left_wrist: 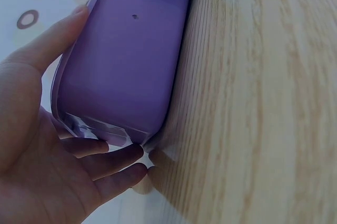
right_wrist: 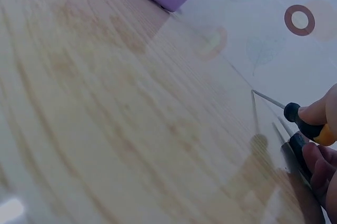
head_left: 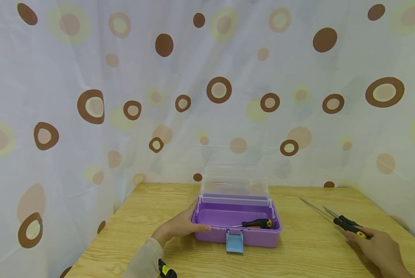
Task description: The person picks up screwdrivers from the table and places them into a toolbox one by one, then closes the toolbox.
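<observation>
Left hand (head_left: pixel 183 224) clasps box (head_left: pixel 257 238); right hand (head_left: pixel 381 248), screwdriver (right_wrist: pixel 307 128)

Hands: 2 — 1 left hand (head_left: pixel 183 226), 1 right hand (head_left: pixel 381 247). 1 purple box (head_left: pixel 256 240) w/ 1 clear lid (head_left: pixel 235 181) & 1 blue latch (head_left: pixel 235 243). Screwdrivers: 3 — 1 black-handled driver (head_left: pixel 259 223) in box, 2 at R hand, i.e. near driver (head_left: pixel 344 225) + far driver (head_left: pixel 349 221). Plus 1 blk/yellow handle (head_left: pixel 165 269), partly hidden, type unclear. 1 red-orange pc (head_left: pixel 254 227), mostly hidden. 1 table (head_left: pixel 297 251), 1 spotted backdrop (head_left: pixel 242 123).
</observation>
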Demonstrator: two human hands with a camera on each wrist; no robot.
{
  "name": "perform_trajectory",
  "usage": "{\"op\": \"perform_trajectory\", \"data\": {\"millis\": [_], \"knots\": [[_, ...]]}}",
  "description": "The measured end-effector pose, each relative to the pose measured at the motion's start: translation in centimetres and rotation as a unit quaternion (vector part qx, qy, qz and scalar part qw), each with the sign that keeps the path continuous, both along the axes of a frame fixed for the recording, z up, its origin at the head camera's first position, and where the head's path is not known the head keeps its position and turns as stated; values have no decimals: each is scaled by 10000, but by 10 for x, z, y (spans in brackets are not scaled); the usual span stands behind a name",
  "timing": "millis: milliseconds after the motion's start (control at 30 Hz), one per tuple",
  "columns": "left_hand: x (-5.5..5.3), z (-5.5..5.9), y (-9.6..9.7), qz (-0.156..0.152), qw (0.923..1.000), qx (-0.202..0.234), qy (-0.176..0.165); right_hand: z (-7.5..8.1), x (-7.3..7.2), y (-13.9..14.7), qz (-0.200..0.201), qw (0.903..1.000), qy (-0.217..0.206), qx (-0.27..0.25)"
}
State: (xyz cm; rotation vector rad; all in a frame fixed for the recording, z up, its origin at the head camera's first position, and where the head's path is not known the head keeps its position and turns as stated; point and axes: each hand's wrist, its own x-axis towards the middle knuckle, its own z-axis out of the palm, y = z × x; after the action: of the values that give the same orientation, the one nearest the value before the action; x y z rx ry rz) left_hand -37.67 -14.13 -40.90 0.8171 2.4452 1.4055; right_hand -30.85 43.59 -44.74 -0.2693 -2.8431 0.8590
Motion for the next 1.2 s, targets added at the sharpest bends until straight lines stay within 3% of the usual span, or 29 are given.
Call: {"op": "perform_trajectory", "data": {"millis": [233,433,733,1000,1100,1200], "knots": [[1,1,0,-25,10000,61,-71,-1,0,1,-448,9970,149,-620],[0,0,-1,-14,9999,68,-130,3,-1,-5,-924,9825,411,-1562],[-2,-2,-1,-48,10000,11,-32,6,-1,-6,-1024,9544,615,-2736],[-2,-2,-1,-80,9999,40,-70,4,-3,-1,-859,9435,670,-3128],[-2,-2,-1,-74,9999,63,-95,3,-2,1,-732,9319,777,-3466],[-1,-1,-1,-26,10000,41,-82,2,-1,0,-638,9067,886,-4073]]}}
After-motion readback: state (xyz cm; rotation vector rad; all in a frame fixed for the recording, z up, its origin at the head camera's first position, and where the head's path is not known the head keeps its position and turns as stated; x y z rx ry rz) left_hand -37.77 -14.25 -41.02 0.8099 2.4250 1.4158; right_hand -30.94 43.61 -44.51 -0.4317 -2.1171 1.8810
